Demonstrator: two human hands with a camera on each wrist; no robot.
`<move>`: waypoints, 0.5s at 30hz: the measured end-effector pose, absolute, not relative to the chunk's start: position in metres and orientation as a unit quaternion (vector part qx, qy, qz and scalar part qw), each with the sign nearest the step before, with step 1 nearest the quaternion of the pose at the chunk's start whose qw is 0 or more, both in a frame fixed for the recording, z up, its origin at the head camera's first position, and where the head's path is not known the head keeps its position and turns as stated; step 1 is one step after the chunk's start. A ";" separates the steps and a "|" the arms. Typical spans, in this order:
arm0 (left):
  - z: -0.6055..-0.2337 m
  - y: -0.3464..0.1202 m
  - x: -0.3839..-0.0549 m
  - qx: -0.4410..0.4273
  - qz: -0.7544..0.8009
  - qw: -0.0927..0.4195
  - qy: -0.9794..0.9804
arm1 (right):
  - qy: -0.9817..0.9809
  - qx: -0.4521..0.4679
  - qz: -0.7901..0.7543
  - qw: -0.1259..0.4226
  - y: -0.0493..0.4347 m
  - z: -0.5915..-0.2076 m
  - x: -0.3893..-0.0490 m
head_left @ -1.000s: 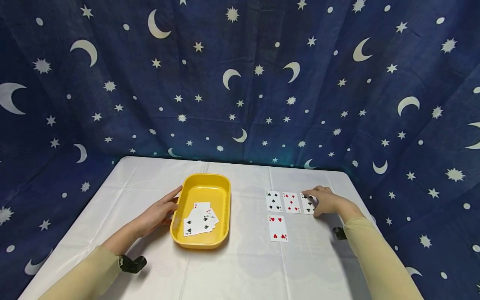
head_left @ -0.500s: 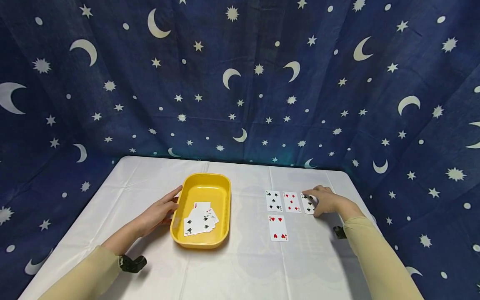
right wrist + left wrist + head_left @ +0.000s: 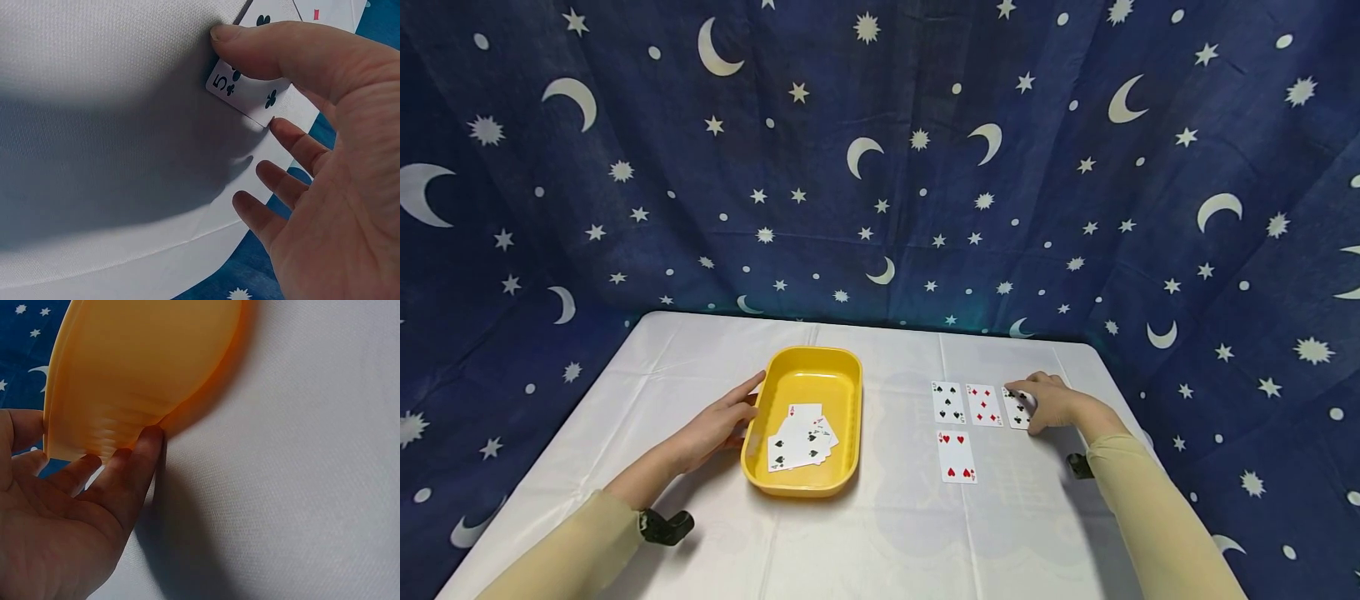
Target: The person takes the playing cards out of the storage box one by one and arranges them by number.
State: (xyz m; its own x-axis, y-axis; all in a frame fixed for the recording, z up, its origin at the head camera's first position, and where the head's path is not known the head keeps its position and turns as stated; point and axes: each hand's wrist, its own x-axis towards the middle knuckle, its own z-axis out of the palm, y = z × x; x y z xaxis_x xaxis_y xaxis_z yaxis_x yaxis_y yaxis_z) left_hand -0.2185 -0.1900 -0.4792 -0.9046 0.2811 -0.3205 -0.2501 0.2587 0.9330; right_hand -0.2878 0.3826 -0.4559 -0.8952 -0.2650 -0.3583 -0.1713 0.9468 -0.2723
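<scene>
While my left hand (image 3: 718, 423) lies flat-fingered against the yellow tray (image 3: 842, 392) of loose cards, steadying it on the tabletop (image 3: 880, 533), my right hand (image 3: 1051, 402) pinches the five of clubs (image 3: 247, 92), aligning it beside the row.

A tray (image 3: 850, 392) sits left of the middle of the tabletop (image 3: 880, 542), with a loose pile of cards (image 3: 801, 440) inside it toward its near end. The left hand (image 3: 718, 421) lies against the tray's left wall. Toward the right edge, three cards lie in a row: the left card (image 3: 947, 402), the middle card (image 3: 983, 406), and the five of clubs (image 3: 1017, 410) under the right hand (image 3: 1054, 402). One more card (image 3: 956, 457) lies nearer, just before the left card.
</scene>
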 end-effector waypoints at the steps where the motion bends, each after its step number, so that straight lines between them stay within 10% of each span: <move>1: -0.479 -0.190 -0.218 0.010 0.609 0.219 0.762 | 0.966 -0.114 -0.119 0.198 0.383 -0.456 -0.287; 15: -0.478 -0.189 -0.218 0.007 0.609 0.221 0.762 | 0.970 -0.157 -0.147 0.109 0.375 -0.440 -0.286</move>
State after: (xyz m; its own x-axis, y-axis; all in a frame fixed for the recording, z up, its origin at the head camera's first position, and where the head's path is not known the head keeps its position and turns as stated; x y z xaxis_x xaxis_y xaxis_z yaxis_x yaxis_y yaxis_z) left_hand -0.2182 -0.1891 -0.4778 -0.9022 0.2798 -0.3282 -0.2584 0.2586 0.9308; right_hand -0.2864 0.3754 -0.4400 -0.9266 -0.3372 -0.1662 -0.2731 0.9076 -0.3188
